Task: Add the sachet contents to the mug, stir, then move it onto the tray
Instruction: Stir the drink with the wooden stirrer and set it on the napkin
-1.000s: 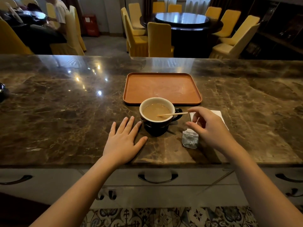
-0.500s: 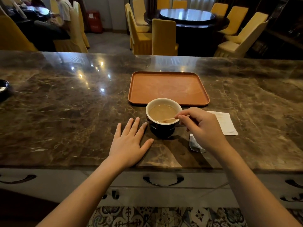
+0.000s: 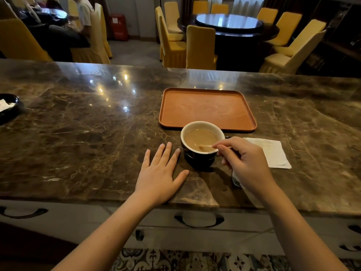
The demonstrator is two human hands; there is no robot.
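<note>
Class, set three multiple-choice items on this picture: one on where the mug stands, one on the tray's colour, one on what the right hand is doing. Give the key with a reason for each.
1. Where does the mug stand?
A. on the tray
B. on the counter, just in front of the tray
C. on the napkin

2. What colour is the tray?
A. orange-brown
B. white
C. blue

3. What is the right hand doing?
A. lying flat on the counter
B. gripping the mug's handle
C. pinching a wooden stirrer whose tip is in the drink

Key: 1 B, the mug's base rests on the marble counter, nearer than the tray's front rim. 2 A, its whole surface is orange-brown. 3 C, the fingers close on the wooden stirrer; the flat one is the left hand.
</note>
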